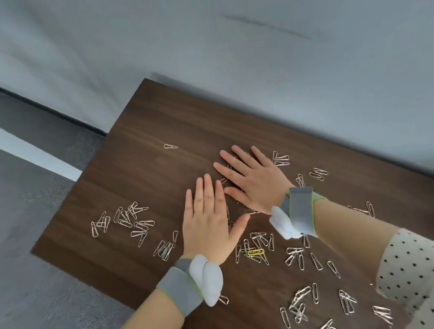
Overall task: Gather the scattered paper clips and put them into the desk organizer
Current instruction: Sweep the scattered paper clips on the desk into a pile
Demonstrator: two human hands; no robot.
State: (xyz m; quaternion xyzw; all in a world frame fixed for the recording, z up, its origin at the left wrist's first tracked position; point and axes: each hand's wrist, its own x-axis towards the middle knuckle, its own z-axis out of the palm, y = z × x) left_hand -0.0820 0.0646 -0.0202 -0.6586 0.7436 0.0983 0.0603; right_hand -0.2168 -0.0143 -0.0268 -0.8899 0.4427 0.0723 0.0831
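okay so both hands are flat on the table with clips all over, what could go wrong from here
A sideways sweep by the left hand could push the cluster of paper clips toward the table edge and onto the floor. The lone clip far ahead of the right hand may get missed. No desk organizer is in view, so gathered clips have nowhere visible to go.

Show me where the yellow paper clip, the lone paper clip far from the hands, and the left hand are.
yellow paper clip (255,252), head view, middle of its loops.
lone paper clip (170,146), head view, its middle.
left hand (209,221), head view, back of the hand.
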